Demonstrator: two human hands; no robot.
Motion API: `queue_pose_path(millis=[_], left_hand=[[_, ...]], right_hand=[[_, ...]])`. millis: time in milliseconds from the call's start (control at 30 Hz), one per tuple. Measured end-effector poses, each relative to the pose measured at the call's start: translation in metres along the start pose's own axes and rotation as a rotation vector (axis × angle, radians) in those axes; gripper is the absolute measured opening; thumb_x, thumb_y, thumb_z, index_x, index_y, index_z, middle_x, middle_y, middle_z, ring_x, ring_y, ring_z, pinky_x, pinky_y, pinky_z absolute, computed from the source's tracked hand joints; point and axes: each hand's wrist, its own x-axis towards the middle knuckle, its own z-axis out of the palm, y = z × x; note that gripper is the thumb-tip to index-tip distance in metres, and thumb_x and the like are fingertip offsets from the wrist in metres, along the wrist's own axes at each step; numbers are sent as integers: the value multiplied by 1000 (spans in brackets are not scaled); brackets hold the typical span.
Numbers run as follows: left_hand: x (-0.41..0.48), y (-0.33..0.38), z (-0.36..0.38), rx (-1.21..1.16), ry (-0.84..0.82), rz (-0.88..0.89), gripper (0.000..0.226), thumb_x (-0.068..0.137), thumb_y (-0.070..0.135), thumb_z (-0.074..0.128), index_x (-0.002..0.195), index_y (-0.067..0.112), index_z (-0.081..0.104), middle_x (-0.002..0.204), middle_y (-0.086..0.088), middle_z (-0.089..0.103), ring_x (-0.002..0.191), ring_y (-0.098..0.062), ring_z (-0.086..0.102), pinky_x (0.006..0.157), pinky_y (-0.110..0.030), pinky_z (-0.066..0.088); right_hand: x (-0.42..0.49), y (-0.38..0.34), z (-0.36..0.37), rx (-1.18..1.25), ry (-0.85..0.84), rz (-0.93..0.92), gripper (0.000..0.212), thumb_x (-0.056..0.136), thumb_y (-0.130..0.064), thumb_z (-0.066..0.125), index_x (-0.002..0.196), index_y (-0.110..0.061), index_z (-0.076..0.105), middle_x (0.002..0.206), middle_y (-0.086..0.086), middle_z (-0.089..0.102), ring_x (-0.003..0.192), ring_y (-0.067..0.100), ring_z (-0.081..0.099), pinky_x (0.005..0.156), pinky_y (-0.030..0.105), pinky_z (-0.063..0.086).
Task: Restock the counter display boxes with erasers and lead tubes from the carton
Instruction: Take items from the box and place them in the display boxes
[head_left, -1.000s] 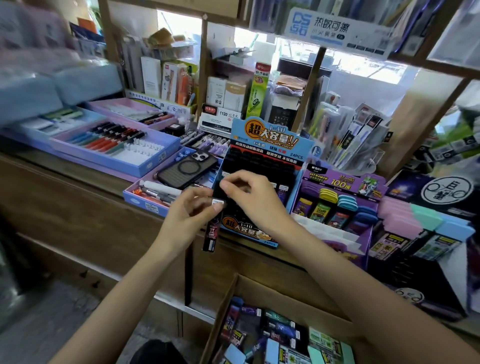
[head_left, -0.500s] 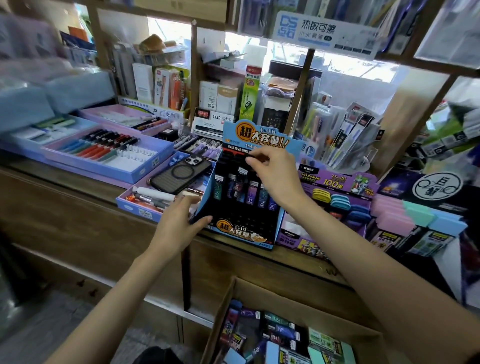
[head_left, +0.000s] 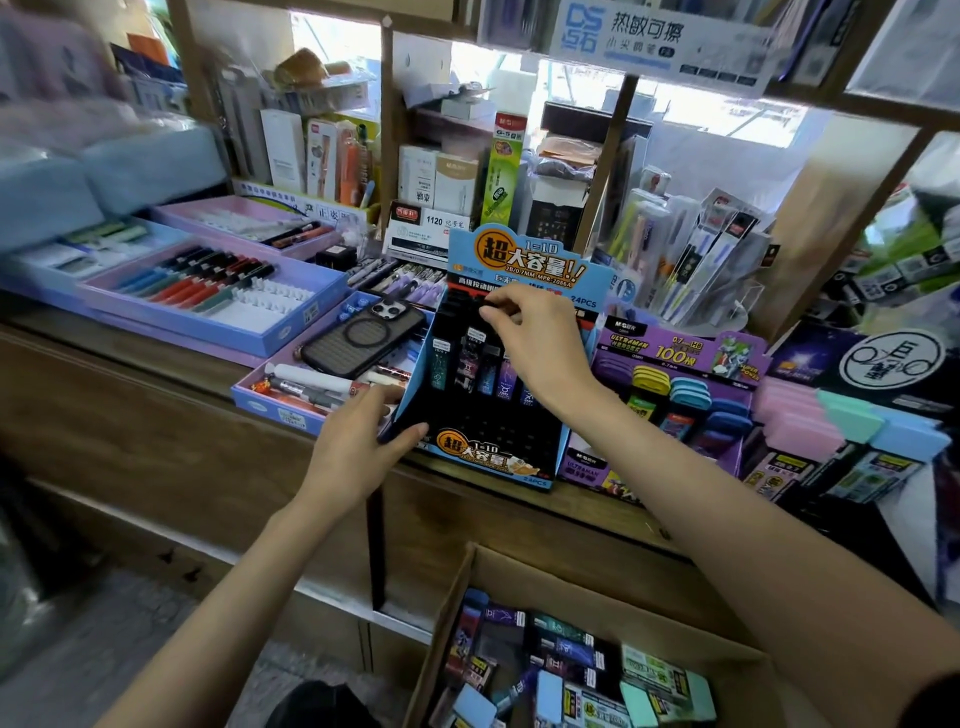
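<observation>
- Left hand (head_left: 363, 447): grips the lower-left corner of the lead display box (head_left: 493, 457), thumb across the front, fingers round the side. It braces the box on the counter (head_left: 156, 384).
- Right hand (head_left: 540, 353): thumb and forefinger pinch the top end of a dark lead tube (head_left: 503, 310) at the upper slots. The rest of the tube is hidden by the hand.
- Standing tubes (head_left: 485, 374) fill part of the middle row.
- Carton (head_left: 519, 566): below the counter edge, holding loose tubes and erasers (head_left: 691, 686).
- Judgement: the tubes look light, rigid and smooth, so likely slippery. Best pinched near the cap and fed base-first.
- The box looks like thin card and would probably slide without the brace.
- The erasers look soft and grippy, best taken by the sides.
</observation>
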Motion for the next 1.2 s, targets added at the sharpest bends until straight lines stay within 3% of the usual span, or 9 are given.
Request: queue_pose_path(millis=[300,433,567,733,867,933,1033,1133,1200], left_hand=[[-1,0,1,23,20,31,44,84,34,68,120,12,56,111,-5,63,98,-19,59,79,-34,49],[-1,-1,2,36,25,48,44,84,34,68,120,13,56,110,-5,63,98,-19,60,78,-34,49],[-3,0,2,66,24,73,44,85,34,66,121,12,56,111,-5,63,100,-20,59,80,-36,49],[2,10,-11,140,-78,60,45,88,30,63,126,7,52,120,-12,57,109,-26,53,90,-39,45],[-12,31,-26,194,-48,131,37,88,26,63,119,7,56,114,-12,59,106,-27,54,84,-39,45],[-34,42,-26,70,-108,125,30,87,25,64,113,11,58,107,-5,63,97,-17,59,78,-30,47],[-75,54,-7,-36,-301,131,25,86,22,66,108,14,60,97,8,61,87,3,55,73,-3,39],[-115,56,29,-44,-436,107,26,86,20,66,110,11,60,100,5,59,92,-4,56,71,1,35],[-139,53,58,-59,-508,53,29,87,21,66,113,11,59,102,1,60,99,-9,57,78,-7,38]], right_hand=[[0,1,14,7,-33,2,20,87,-15,65,104,-6,69,95,7,69,79,9,52,77,20,41],[-6,5,21,-27,-24,-13,16,89,-14,62,103,-6,64,88,2,62,81,17,58,75,26,47],[-5,4,20,-194,-46,-114,19,91,-17,59,104,-5,65,98,11,61,88,26,58,77,35,46],[-15,1,0,-255,-127,-77,32,92,-26,58,122,-13,60,111,6,59,98,25,59,85,40,48],[-54,8,-35,-194,-170,-77,25,90,-28,60,111,-16,65,106,3,61,98,22,59,83,38,48],[-87,20,-53,-180,-270,-45,21,89,-27,62,105,-15,68,103,4,64,97,23,59,84,39,48],[-146,46,-77,-184,-408,16,19,88,-27,63,103,-17,69,103,1,66,97,18,59,86,34,46],[-203,76,-90,-217,-523,97,19,89,-29,61,104,-19,69,104,-3,65,98,14,59,87,32,47],[-237,98,-90,-239,-599,170,20,90,-30,59,105,-21,68,104,-4,63,98,14,59,86,34,48]])
